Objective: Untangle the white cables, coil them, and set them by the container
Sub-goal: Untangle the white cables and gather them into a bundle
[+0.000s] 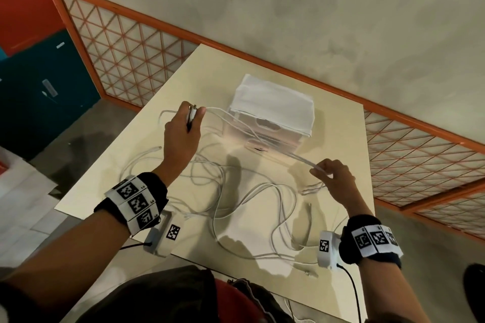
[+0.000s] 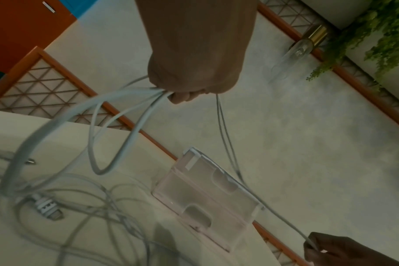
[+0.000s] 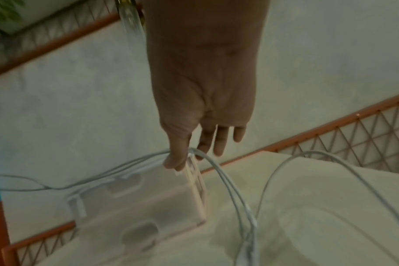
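A tangle of white cables (image 1: 244,199) sprawls across the cream table (image 1: 183,81). My left hand (image 1: 187,119) is raised above the table's left part and grips a bunch of cable ends and loops (image 2: 134,100). From it a doubled strand (image 1: 252,134) stretches in the air across the front of the translucent container (image 1: 267,123) to my right hand (image 1: 326,169). The right hand pinches that strand between thumb and forefinger (image 3: 178,158), its other fingers loose. A USB plug (image 2: 49,210) lies on the table among the loops.
The container has a white cloth (image 1: 273,102) on top and stands toward the table's far side. An orange lattice railing (image 1: 131,42) runs behind the table. Some cable loops (image 1: 262,254) reach the near table edge. A glass bottle (image 2: 296,52) shows in the left wrist view.
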A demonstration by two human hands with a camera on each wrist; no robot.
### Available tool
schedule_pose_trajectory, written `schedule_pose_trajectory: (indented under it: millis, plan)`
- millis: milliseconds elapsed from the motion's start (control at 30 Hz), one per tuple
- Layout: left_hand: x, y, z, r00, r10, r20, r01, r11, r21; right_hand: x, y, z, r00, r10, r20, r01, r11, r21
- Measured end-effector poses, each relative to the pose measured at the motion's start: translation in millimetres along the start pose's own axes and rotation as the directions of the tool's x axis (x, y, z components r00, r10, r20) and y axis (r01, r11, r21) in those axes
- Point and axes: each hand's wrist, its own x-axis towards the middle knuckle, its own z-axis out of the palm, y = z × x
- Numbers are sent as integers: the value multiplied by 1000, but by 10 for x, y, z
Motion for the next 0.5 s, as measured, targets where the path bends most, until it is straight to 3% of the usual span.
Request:
schedule_pose_trajectory:
  millis: [67, 200, 300, 433, 500]
  plan:
    - [-55, -27, 61, 998, 16, 52, -18, 999, 28, -26, 149, 95, 997, 52, -50, -55, 996, -71]
    - [-154, -6, 165, 991, 64, 118, -68, 997, 31, -80, 338, 203, 968, 161, -190, -149, 986, 79]
    - [-199, 44, 252, 984, 94, 154, -100, 994, 31, -168, 397, 286, 934, 336, -123, -294, 916, 273]
    - [-274, 104, 369, 975, 120, 189, -133, 990, 55, -351, 565, 538, 851, 525, 24, -526, 848, 61]
    - [-306, 128, 417, 971, 121, 206, -137, 988, 68, -471, 566, 662, 817, 560, 141, -561, 827, -35]
